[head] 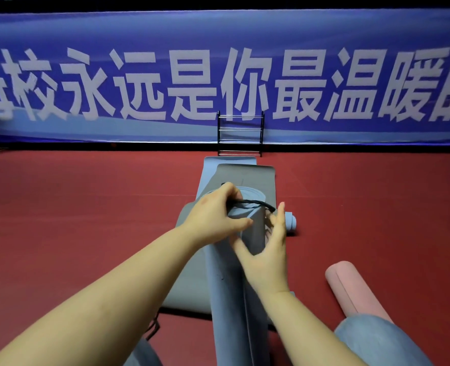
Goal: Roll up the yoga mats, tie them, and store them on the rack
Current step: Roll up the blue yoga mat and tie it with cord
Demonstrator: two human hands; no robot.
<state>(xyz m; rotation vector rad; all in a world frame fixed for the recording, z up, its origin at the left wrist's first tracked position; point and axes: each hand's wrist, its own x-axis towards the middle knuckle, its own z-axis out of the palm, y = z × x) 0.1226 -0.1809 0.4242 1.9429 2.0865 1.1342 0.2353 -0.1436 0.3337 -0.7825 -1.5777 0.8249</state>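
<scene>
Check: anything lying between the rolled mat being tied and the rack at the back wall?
Yes, in the head view: two flat mats, a grey mat overlapping a blue mat, stretch from the rolled mat toward the rack.

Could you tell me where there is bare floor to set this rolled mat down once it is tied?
Bare red floor lies right of the flat grey mat, between the small blue roll and pink roll. More lies left of the grey mat. The middle is crowded: both hands work the blue mat there.

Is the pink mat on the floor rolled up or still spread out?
Rolled up. The pink mat lies on the red floor as a tight cylinder, its outer edge visible as a seam along it.
</scene>
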